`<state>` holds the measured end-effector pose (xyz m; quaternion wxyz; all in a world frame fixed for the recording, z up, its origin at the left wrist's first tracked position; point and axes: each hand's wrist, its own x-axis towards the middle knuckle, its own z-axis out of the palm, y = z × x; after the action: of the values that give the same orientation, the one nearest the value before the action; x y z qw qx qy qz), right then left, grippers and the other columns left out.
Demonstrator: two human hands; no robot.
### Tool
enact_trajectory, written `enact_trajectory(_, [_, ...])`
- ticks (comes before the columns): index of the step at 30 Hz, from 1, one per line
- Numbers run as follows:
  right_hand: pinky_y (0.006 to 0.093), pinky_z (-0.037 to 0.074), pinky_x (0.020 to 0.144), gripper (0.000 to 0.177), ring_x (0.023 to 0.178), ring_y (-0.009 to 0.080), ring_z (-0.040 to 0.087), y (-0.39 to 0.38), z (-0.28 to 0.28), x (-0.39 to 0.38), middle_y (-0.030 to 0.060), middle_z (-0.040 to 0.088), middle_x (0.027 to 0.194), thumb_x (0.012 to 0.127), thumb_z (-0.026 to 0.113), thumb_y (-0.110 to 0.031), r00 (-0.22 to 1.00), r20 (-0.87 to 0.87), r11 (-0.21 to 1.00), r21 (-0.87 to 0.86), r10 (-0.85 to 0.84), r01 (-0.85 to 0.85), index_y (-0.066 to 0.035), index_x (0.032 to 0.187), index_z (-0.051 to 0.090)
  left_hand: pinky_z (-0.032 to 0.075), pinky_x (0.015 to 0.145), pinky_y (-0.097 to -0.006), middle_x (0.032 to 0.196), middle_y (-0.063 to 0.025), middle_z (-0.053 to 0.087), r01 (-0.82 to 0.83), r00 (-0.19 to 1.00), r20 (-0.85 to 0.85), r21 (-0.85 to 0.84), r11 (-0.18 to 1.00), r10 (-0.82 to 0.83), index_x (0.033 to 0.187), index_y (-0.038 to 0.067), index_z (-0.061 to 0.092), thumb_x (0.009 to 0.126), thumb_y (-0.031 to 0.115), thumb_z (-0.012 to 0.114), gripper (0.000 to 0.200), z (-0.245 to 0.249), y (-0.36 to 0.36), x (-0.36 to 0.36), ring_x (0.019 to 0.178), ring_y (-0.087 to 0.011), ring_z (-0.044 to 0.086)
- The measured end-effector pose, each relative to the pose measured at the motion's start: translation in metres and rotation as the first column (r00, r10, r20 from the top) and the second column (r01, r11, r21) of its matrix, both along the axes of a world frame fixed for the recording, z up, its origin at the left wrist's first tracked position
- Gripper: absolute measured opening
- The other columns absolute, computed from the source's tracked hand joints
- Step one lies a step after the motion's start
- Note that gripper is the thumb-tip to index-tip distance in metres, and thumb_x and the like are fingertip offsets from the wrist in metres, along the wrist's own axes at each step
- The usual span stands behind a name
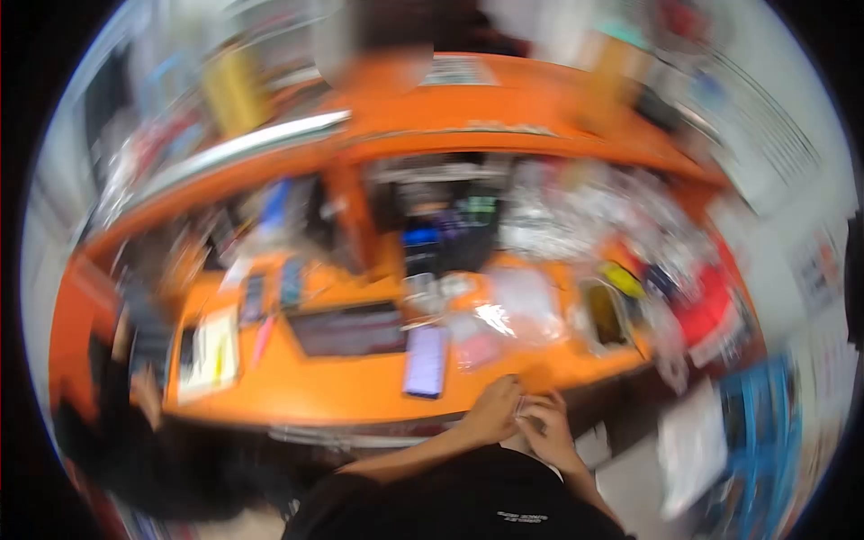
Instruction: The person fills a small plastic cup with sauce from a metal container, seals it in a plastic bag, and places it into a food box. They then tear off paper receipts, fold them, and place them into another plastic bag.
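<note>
Fingers of the left hand (492, 411) and right hand (546, 430) bent inward, tips nearly meeting, just past the near edge of the orange counter (324, 394), in front of the wearer's black shirt (450, 499). Left fingers bunched close; right ones partly curled, with a little space between. Small sliver (520, 407) seems to show between the two sets of tips: narrow, darkish with a reddish cast. Too small and smeared to name; cannot tell how firmly it is held, or by which hand.

Nearest on the counter: lilac slab (426, 360), phone-like, flat, rounded corners, pale face, darker border, long side running away from the wearer. Right of it, a pink packet (478, 351), soft-edged, then a clear plastic bag (529, 308) with bright white glare, contents unclear. Farther right, a pale-rimmed tray (583, 335), something dark brownish inside.

Left of the slab, a wide dark panel (346, 329), lying flat. Beyond it, leftward, a pink stick (263, 339) and pale yellow papers (214, 357). At the counter's left end, another person's hand (146, 394), well apart from the wearer's. Crumpled clear wrapping (549, 216) heaped at the back right. Whole view motion-blurred.
</note>
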<state>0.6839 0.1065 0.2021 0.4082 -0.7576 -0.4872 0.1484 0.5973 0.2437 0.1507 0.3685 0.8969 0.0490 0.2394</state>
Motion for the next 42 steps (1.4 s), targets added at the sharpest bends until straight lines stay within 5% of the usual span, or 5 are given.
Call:
enact_trajectory(11, [0.0442,0.03,0.107,0.012,0.108,0.0275,0.055,-0.181,-0.044,-0.073,0.0067,0.065,0.096,0.083,0.067,-0.022,0.744,-0.101,0.731,0.138,-0.661,0.668,-0.012,0.09,0.068,0.044,0.078,-0.0467,0.099,-0.0217,0.053,0.638,0.745,0.045,0.243,0.731,-0.665,0.091,-0.001,0.051,0.076,0.02,0.068,0.03,-0.001,-0.163,0.044,0.095,-0.0404,0.053])
enact_trajectory(19, [0.059,-0.002,0.114,0.03,0.115,0.0318,0.053,-0.372,-0.027,-0.159,0.017,0.06,0.111,0.08,0.071,-0.039,0.443,-0.2,0.447,0.03,-0.874,0.894,-0.01,0.087,0.067,0.043,0.089,-0.0481,0.111,-0.023,0.048,0.864,0.327,-0.052,0.421,0.277,-0.943,0.1,-0.001,0.051,0.072,0.026,0.073,0.045,-0.013,-0.372,0.038,0.104,-0.041,0.051])
enact_trajectory(24, [0.0401,0.042,0.099,0.026,0.105,0.0253,0.06,-0.51,-0.035,-0.233,0.0108,0.068,0.094,0.086,0.067,-0.028,0.125,-0.438,0.041,0.196,-0.89,0.98,-0.003,0.093,0.068,0.044,0.087,-0.0459,0.11,-0.0223,0.047,0.986,0.16,-0.15,0.068,0.151,-0.976,0.099,0.0,0.052,0.071,0.022,0.074,0.042,-0.017,-0.522,0.003,0.102,-0.0395,0.051])
enact_trajectory(30, [0.0342,0.048,0.078,0.018,0.084,0.0233,0.063,-0.616,-0.066,-0.309,0.0106,0.068,0.087,0.087,0.065,-0.02,-0.477,-0.468,-0.586,0.113,-0.744,0.803,-0.002,0.09,0.067,0.042,0.088,-0.0431,0.11,-0.0186,0.049,0.969,0.094,-0.257,-0.2,0.148,-0.962,0.091,0.003,0.053,0.065,0.012,0.078,0.037,-0.016,-0.634,-0.01,0.102,-0.0347,0.052])
enact_trajectory(42, [0.0328,0.048,0.074,0.012,0.079,0.0222,0.062,-0.742,-0.101,-0.342,0.0114,0.067,0.083,0.085,0.063,-0.011,-0.651,-0.492,-0.785,0.116,-0.577,0.608,0.0,0.088,0.066,0.045,0.086,-0.0414,0.112,-0.0183,0.055,0.932,-0.27,0.053,0.267,-0.247,-0.961,0.093,0.0,0.057,0.071,0.003,0.069,0.025,0.009,-0.898,-0.039,0.102,-0.0355,0.054])
